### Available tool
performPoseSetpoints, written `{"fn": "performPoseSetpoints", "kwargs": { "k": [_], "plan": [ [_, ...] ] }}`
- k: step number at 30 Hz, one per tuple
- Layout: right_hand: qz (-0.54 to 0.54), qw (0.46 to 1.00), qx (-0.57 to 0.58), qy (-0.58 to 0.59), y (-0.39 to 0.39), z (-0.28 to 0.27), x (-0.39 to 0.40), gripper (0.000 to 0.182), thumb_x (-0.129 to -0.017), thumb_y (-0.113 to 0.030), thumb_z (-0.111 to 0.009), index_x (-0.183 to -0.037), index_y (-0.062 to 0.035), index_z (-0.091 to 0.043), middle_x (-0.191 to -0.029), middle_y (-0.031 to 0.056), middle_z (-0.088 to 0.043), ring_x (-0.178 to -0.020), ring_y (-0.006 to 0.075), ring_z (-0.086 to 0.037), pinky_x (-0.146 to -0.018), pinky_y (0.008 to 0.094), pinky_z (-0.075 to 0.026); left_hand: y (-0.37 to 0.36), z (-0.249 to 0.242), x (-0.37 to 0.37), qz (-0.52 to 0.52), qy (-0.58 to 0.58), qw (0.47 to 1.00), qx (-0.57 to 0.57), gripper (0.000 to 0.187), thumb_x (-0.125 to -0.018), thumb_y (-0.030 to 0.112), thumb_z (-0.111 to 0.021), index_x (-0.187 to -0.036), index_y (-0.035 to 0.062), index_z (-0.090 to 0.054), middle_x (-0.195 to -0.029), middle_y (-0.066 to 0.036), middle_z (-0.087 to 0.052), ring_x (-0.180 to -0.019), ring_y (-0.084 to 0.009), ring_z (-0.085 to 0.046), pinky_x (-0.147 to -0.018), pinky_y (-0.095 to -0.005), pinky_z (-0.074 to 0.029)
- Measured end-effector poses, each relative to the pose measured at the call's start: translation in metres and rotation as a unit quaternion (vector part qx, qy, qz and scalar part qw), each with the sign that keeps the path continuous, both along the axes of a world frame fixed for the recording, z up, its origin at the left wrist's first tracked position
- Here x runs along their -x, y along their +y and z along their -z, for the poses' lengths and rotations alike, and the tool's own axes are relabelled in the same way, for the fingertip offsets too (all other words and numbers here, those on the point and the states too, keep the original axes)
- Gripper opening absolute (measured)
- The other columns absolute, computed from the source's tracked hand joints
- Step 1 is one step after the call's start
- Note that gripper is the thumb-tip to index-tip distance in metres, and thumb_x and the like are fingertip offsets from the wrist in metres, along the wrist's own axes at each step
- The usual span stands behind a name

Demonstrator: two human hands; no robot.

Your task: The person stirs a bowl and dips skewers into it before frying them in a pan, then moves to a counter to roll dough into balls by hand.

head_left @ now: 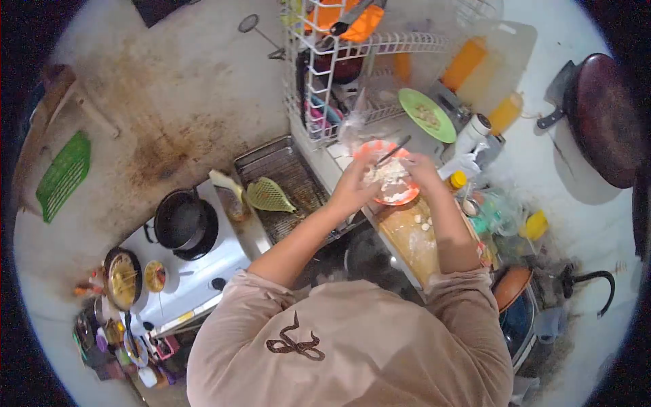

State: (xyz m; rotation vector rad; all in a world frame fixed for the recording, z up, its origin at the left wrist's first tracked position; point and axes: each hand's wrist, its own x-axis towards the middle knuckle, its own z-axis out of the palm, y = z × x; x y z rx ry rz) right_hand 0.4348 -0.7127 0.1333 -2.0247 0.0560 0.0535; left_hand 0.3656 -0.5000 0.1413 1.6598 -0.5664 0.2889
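An orange-and-white bowl [409,199] with white crumbly, flour-like stuff [390,174] in it sits at the far end of the wooden board. A dark-handled utensil [395,149] leans in the bowl across its far rim. My left hand [354,182] is closed at the bowl's left edge, thumb and fingers over the rim. On the opposite side, my right hand [425,172] reaches over the right rim, fingers blurred and partly hidden. Small pale dough balls [423,222] lie on the floury wooden board [410,247] below my right forearm.
A green plate [442,127] with small pale pieces stands beyond the bowl. Left of it is a white wire rack [319,74]. A stove [186,271] holds a black pot [180,220] and a frying pan [123,281]. Bottles and plastic bags [498,210] crowd the right side.
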Motion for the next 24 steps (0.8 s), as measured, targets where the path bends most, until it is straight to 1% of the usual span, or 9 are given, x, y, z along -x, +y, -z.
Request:
{"fn": "performPoseSetpoints", "kwargs": {
  "k": [3,7,9,10,14,15,18,22,24],
  "plan": [
    [-0.023,0.999,-0.036,0.012,0.003,0.0,0.001,0.021,-0.079,-0.023,-0.056,-0.082,-0.003,-0.062,-0.061,0.0006,-0.053,-0.051,0.0086,-0.049,-0.045,0.0208,-0.038,-0.027,-0.002,-0.027,-0.078,-0.178,0.969,-0.15,0.063,-0.061,0.03,-0.068,-0.112,0.0026,-0.043,-0.1,-0.016,-0.052,-0.094,-0.0309,-0.05,-0.082,-0.0416,-0.037],
    [-0.022,0.988,-0.146,0.045,0.015,-0.032,0.014,0.023,-0.081,-0.023,-0.054,-0.089,-0.0026,-0.059,-0.061,-0.0002,-0.052,-0.049,0.0084,-0.049,-0.041,0.0225,-0.037,-0.043,0.015,-0.052,-0.017,-0.047,0.963,-0.266,0.047,-0.072,0.028,-0.057,-0.111,0.0051,-0.046,-0.082,-0.015,-0.059,-0.08,-0.0269,-0.056,-0.074,-0.0363,-0.042],
    [-0.008,0.998,-0.058,0.02,0.016,-0.042,0.016,0.025,-0.08,-0.024,-0.054,-0.091,-0.0021,-0.058,-0.062,0.0007,-0.053,-0.051,0.0083,-0.05,-0.042,0.0219,-0.038,-0.039,0.023,-0.062,0.046,0.016,0.994,-0.097,0.035,-0.069,0.014,-0.057,-0.101,0.0029,-0.052,-0.083,-0.015,-0.059,-0.08,-0.0277,-0.057,-0.071,-0.0345,-0.043],
    [-0.002,1.0,-0.014,0.008,0.014,-0.043,0.015,0.026,-0.08,-0.025,-0.055,-0.092,-0.0018,-0.057,-0.062,0.0012,-0.053,-0.053,0.0082,-0.051,-0.043,0.0215,-0.038,-0.033,0.013,-0.061,0.037,0.031,0.993,-0.109,0.029,-0.069,0.011,-0.057,-0.097,0.0034,-0.054,-0.083,-0.015,-0.059,-0.078,-0.0274,-0.057,-0.07,-0.0336,-0.044],
    [-0.095,0.938,0.307,-0.129,0.008,-0.036,0.018,0.022,-0.075,-0.02,-0.056,-0.09,-0.0034,-0.059,-0.073,0.0142,-0.059,-0.066,0.025,-0.059,-0.06,0.032,-0.046,-0.012,0.01,-0.074,-0.101,-0.047,0.992,-0.066,0.022,-0.071,0.009,-0.055,-0.092,0.0029,-0.056,-0.084,-0.015,-0.059,-0.077,-0.0261,-0.057,-0.069,-0.032,-0.044],
    [-0.132,0.938,0.313,-0.076,0.01,-0.036,0.016,0.022,-0.074,-0.019,-0.055,-0.088,-0.0038,-0.059,-0.081,0.0171,-0.059,-0.076,0.0307,-0.057,-0.07,0.0366,-0.044,-0.007,0.012,-0.078,-0.099,-0.038,0.993,-0.057,0.022,-0.071,0.011,-0.055,-0.091,0.0027,-0.057,-0.085,-0.015,-0.058,-0.078,-0.0275,-0.056,-0.069,-0.0334,-0.044],
    [-0.105,0.922,0.37,-0.052,0.024,-0.021,0.016,0.021,-0.074,-0.019,-0.054,-0.087,-0.0043,-0.059,-0.082,0.0154,-0.059,-0.081,0.0291,-0.056,-0.074,0.0359,-0.043,0.002,0.017,-0.085,-0.094,-0.034,0.994,-0.035,0.023,-0.071,0.016,-0.056,-0.089,0.0025,-0.057,-0.088,-0.015,-0.058,-0.08,-0.0307,-0.054,-0.071,-0.0365,-0.043],
    [-0.1,0.746,0.658,0.036,0.037,-0.014,0.011,0.018,-0.076,-0.021,-0.05,-0.086,-0.0105,-0.06,-0.081,0.0066,-0.06,-0.077,0.0171,-0.058,-0.074,0.0295,-0.044,0.004,0.027,-0.082,-0.068,-0.1,0.991,-0.051,0.02,-0.071,0.014,-0.054,-0.089,0.0055,-0.058,-0.086,-0.012,-0.058,-0.082,-0.0286,-0.054,-0.074,-0.0354,-0.042],
    [-0.109,0.764,0.635,0.01,0.039,-0.013,0.013,0.019,-0.077,-0.021,-0.049,-0.089,-0.0099,-0.06,-0.083,0.0067,-0.06,-0.078,0.0161,-0.058,-0.076,0.0291,-0.043,0.004,0.022,-0.075,-0.053,-0.109,0.989,-0.088,0.02,-0.071,0.013,-0.054,-0.09,0.0077,-0.058,-0.087,-0.01,-0.058,-0.084,-0.0269,-0.053,-0.075,-0.0356,-0.04]
  ]
}}
